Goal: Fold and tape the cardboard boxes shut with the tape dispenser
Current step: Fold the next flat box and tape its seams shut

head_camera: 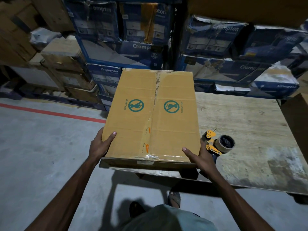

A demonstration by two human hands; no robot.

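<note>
A brown cardboard box (173,129) with green "DO NOT STEP" marks has its flaps closed, and clear tape runs along the near half of its centre seam. It sits at the left end of a wooden table (250,130), overhanging the table's left side. My left hand (100,145) grips the box's near left corner, thumb on top. My right hand (198,159) grips the near right corner the same way. The tape dispenser (216,144), yellow and blue with a brown tape roll, lies on the table just right of my right hand.
Stacks of blue printed boxes (120,52) and brown cartons (55,64) line the far side. A grey concrete floor (41,155) with a red line (55,113) lies to the left. My sandalled foot (175,197) stands under the table's near edge.
</note>
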